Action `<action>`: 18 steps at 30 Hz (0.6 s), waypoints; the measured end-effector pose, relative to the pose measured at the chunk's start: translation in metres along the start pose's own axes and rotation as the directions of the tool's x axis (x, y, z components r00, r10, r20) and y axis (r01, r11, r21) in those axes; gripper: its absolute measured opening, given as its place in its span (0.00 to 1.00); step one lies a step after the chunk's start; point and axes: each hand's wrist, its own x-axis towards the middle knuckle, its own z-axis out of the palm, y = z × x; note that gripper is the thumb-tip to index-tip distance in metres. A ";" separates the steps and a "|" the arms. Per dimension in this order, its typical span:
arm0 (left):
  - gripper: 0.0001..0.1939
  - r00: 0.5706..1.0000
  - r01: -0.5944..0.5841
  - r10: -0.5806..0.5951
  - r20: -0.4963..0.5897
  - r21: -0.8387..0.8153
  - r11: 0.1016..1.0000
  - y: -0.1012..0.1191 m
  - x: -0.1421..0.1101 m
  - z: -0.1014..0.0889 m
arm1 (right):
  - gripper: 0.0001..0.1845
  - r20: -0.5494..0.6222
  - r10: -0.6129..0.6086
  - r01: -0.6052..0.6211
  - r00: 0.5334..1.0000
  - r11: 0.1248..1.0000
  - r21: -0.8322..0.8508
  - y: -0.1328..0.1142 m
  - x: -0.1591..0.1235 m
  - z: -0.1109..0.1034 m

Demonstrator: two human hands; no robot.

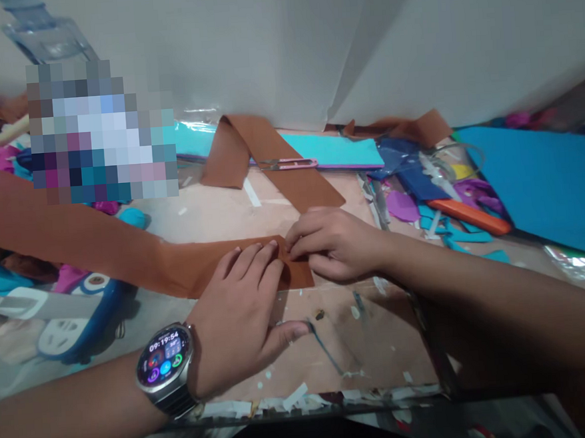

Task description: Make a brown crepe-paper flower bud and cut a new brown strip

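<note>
A long brown strip [170, 261], of fabric or soft sheet, runs from the left edge to the middle of the work board. My left hand [243, 302] lies flat over it with fingers stretched out and thumb apart, and holds nothing. At the strip's right end, my right hand [331, 243] is closed, its curled fingertips pinching the brown material; the exact grip is partly hidden. Just beyond my hands lies another brown strip [267, 147], folded over at the top. Small pink-handled thread snips [289, 164] rest across it.
Turquoise sheets [338, 149] lie behind the board [381, 339]. To the right are an orange cutter [473, 216], scraps and a blue sheet [561, 187]. A blue-and-white power strip [74, 327] sits at left, near coloured scraps. A clear bottle [49, 36] stands behind a blurred patch.
</note>
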 end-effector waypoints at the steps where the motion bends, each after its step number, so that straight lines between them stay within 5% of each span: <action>1: 0.45 1.000 -0.002 0.002 -0.005 0.005 1.000 0.000 0.000 0.000 | 0.18 -0.002 0.003 -0.003 1.000 1.000 0.004 0.000 0.000 0.000; 18: 0.48 1.000 -0.005 0.004 0.005 0.036 0.999 0.001 0.000 -0.001 | 0.23 0.048 0.088 -0.091 0.995 0.993 0.080 0.000 0.000 0.003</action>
